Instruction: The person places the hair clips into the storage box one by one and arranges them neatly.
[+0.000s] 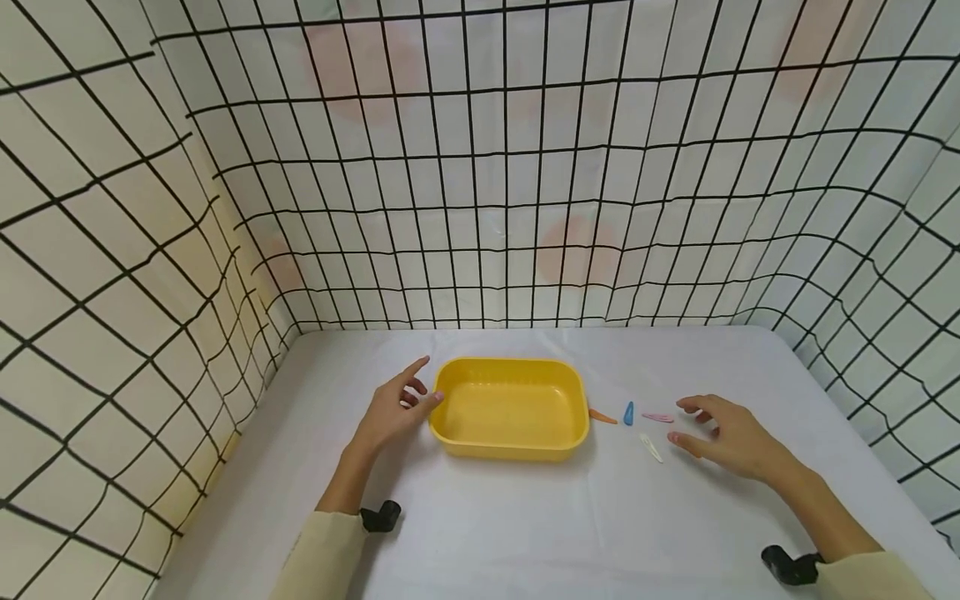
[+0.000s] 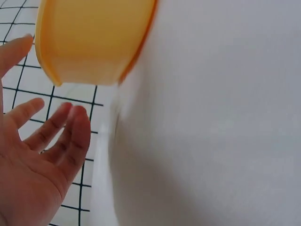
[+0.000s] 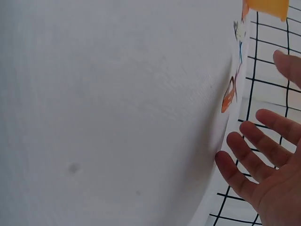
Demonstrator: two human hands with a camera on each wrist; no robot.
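A yellow plastic tub (image 1: pixel 510 451) stands on the white table. My left hand (image 1: pixel 393 408) is at its left end, fingers loosely spread and the thumb tip at the rim; whether it touches, I cannot tell. In the left wrist view the left hand (image 2: pixel 44 155) holds nothing. Right of the tub lie snap hair clips: an orange one (image 1: pixel 603 417) by the tub's wall, a blue one (image 1: pixel 629 413), a pink one (image 1: pixel 657 417) and a white one (image 1: pixel 651 447). My right hand (image 1: pixel 731 437) hovers beside them, fingers apart, holding nothing. Another orange clip (image 3: pixel 228 98) shows in the right wrist view.
A white cloth (image 1: pixel 525 525) covers the table. Black wire grid (image 1: pixel 487 208) rises along the back and both sides, with pale sheeting behind it. Black wrist cameras (image 1: pixel 381 517) are strapped below both hands.
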